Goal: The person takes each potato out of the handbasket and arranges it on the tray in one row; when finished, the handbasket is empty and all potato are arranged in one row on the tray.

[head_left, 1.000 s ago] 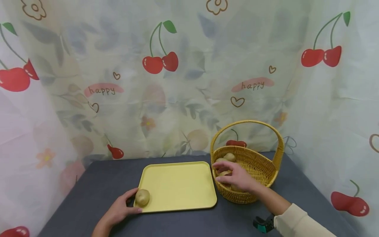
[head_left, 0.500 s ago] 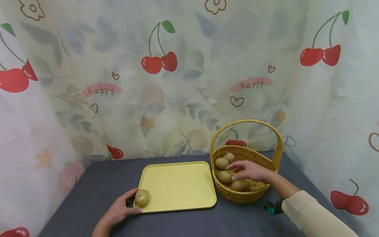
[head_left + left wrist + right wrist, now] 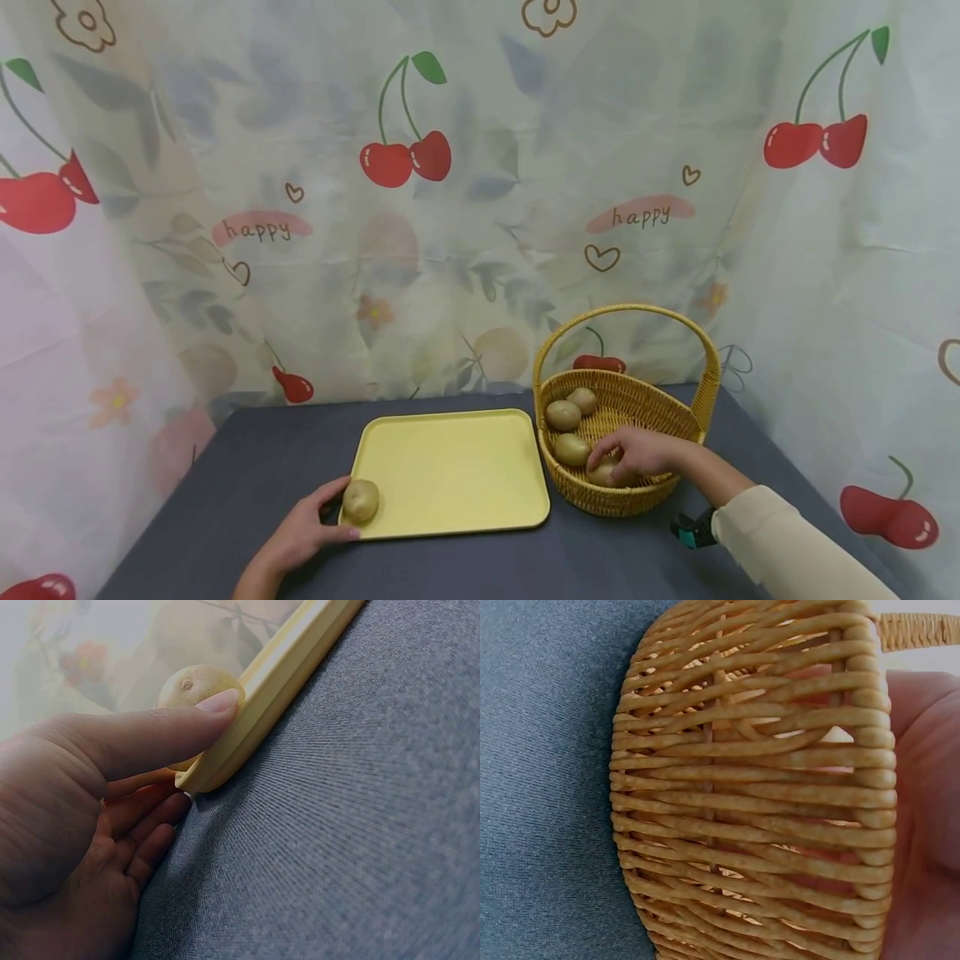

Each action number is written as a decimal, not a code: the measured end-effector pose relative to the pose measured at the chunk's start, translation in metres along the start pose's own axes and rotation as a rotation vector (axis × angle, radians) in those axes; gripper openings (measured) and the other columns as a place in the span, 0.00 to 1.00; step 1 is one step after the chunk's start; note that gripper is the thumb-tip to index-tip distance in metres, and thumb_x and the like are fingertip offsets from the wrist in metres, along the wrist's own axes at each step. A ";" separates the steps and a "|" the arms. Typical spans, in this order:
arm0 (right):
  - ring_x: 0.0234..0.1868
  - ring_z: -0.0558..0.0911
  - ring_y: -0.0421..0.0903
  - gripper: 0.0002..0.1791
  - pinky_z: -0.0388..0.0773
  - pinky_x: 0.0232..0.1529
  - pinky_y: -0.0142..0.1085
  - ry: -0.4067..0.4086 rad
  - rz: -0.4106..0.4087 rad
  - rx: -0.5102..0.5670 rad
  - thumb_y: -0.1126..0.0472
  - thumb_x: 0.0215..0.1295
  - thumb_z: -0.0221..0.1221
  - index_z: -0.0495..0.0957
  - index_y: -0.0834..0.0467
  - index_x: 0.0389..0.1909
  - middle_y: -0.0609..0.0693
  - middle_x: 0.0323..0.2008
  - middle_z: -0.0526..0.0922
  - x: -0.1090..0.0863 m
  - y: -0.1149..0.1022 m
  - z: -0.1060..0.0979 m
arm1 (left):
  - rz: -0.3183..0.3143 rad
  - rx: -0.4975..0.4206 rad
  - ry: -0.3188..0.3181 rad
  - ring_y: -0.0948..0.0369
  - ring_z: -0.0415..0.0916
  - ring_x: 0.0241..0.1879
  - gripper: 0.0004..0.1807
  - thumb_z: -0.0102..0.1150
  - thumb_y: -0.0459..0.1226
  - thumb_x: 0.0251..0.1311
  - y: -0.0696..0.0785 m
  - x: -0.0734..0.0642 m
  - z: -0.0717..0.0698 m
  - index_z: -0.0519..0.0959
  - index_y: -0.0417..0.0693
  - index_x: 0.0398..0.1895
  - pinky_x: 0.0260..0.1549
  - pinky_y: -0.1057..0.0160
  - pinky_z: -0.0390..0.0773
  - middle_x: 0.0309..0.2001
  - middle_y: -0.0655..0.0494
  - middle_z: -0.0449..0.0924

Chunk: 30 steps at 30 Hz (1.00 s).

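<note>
A yellow rectangular tray [image 3: 457,471] lies on the dark table, with one potato [image 3: 361,501] in its front left corner. My left hand [image 3: 303,529] holds the tray at that corner, thumb along the front rim and fingers round the left side. In the left wrist view the thumb [image 3: 172,731] overlaps the potato. On the right, my right hand [image 3: 637,454] reaches down into a wicker basket [image 3: 615,502], its fingers curled round a potato [image 3: 600,475]. The basket wall hides most of this hand in the right wrist view.
Three more potatoes, one of them a greenish-brown potato [image 3: 572,450], lie along the basket's left side. The tall basket handle [image 3: 626,307] arches above the hand. A printed curtain [image 3: 480,208] hangs behind the table [image 3: 300,433].
My right hand has shifted right from over the left-side potatoes, then down onto the front potato, where its fingers have closed. The left hand, tray and its potato have stayed in place.
</note>
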State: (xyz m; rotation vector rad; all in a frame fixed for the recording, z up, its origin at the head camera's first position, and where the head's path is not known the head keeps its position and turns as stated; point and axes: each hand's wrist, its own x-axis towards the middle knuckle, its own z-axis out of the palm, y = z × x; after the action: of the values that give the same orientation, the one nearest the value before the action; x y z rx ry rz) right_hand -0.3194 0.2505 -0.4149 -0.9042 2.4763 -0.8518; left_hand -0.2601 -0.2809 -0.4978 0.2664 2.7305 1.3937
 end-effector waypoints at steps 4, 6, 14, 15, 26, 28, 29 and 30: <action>0.41 0.74 0.48 0.20 0.73 0.39 0.40 0.006 -0.021 -0.082 0.71 0.49 0.65 0.84 0.54 0.45 0.48 0.45 0.80 0.001 0.001 0.003 | 0.007 -0.002 -0.001 0.41 0.61 0.66 0.48 0.77 0.43 0.45 0.000 0.000 0.000 0.65 0.35 0.69 0.60 0.42 0.62 0.65 0.38 0.67; 0.43 0.75 0.48 0.22 0.73 0.40 0.40 0.016 -0.029 -0.114 0.73 0.46 0.64 0.84 0.54 0.45 0.47 0.45 0.80 0.002 0.000 0.004 | 0.007 0.000 0.002 0.41 0.61 0.65 0.48 0.77 0.43 0.45 -0.001 0.001 -0.001 0.66 0.35 0.69 0.60 0.42 0.62 0.65 0.38 0.67; 0.34 0.70 0.49 0.24 0.64 0.31 0.38 0.084 0.025 -0.086 0.73 0.45 0.63 0.83 0.54 0.47 0.50 0.45 0.78 -0.001 0.001 0.005 | 0.013 0.007 0.000 0.42 0.62 0.65 0.47 0.77 0.43 0.45 0.002 0.001 0.000 0.66 0.35 0.68 0.59 0.43 0.64 0.65 0.38 0.68; 0.33 0.70 0.49 0.25 0.64 0.31 0.38 0.102 0.024 -0.072 0.72 0.45 0.63 0.82 0.54 0.49 0.51 0.46 0.78 -0.002 0.000 0.004 | 0.012 0.010 0.001 0.42 0.62 0.65 0.47 0.77 0.43 0.45 0.003 0.001 0.001 0.66 0.35 0.68 0.59 0.43 0.64 0.65 0.38 0.68; 0.33 0.83 0.53 0.15 0.81 0.33 0.45 0.363 -0.015 0.234 0.70 0.59 0.58 0.80 0.67 0.48 0.61 0.46 0.79 -0.013 -0.008 0.003 | 0.003 0.005 0.006 0.42 0.63 0.64 0.47 0.78 0.43 0.44 -0.001 0.001 0.001 0.66 0.35 0.68 0.59 0.43 0.63 0.64 0.38 0.68; 0.35 0.83 0.54 0.13 0.82 0.35 0.45 0.370 -0.008 0.252 0.71 0.60 0.57 0.80 0.69 0.46 0.62 0.44 0.80 -0.012 -0.009 0.004 | 0.003 0.008 0.008 0.42 0.63 0.64 0.47 0.78 0.43 0.44 -0.002 0.001 0.001 0.67 0.35 0.68 0.59 0.43 0.63 0.64 0.38 0.69; 0.35 0.83 0.53 0.13 0.82 0.35 0.45 0.365 -0.003 0.247 0.71 0.60 0.58 0.80 0.69 0.46 0.62 0.43 0.80 -0.011 -0.009 0.005 | 0.005 0.008 0.010 0.42 0.63 0.64 0.47 0.78 0.43 0.44 -0.002 0.001 0.001 0.67 0.35 0.68 0.59 0.44 0.63 0.64 0.39 0.69; 0.37 0.83 0.52 0.13 0.82 0.36 0.45 0.349 0.004 0.243 0.70 0.61 0.58 0.80 0.69 0.47 0.62 0.44 0.80 -0.010 -0.009 0.006 | 0.006 0.006 0.011 0.42 0.63 0.64 0.47 0.78 0.43 0.44 -0.002 0.001 0.001 0.67 0.35 0.68 0.59 0.44 0.63 0.64 0.38 0.69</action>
State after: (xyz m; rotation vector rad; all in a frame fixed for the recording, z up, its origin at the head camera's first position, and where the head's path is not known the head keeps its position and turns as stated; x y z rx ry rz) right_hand -0.3054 0.2493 -0.4121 -0.7149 2.5763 -1.3751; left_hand -0.2610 -0.2814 -0.5001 0.2686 2.7449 1.3933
